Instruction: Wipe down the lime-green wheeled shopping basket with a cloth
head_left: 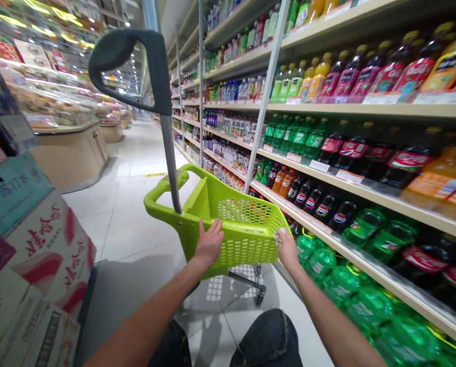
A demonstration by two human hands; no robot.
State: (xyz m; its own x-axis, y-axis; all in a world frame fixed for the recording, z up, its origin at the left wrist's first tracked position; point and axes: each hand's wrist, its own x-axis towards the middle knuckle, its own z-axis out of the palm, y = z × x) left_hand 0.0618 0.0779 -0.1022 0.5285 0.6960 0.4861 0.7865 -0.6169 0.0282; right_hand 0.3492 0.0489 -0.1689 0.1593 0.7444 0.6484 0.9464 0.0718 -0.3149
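A lime-green shopping cart (235,244) with a slotted plastic basket stands in front of my knees. My left hand (210,243) lies on the near side wall of the basket, close to its rim, with the fingers stretched out. At the basket's right-hand corner, my right hand (288,250) is closed around a crumpled white tissue (279,235), pressing it against the rim. The basket shows nothing inside. From the cart's left part rises a grey pole (169,153), which carries a dark grey loop-shaped handle (157,74).
Shelves (365,186) of bottled drinks run along the right, with large green bottles (338,280) at the bottom. Stacked cartons (48,250) stand close on the left. Farther off is a display counter (69,153) beside the tiled aisle (126,188).
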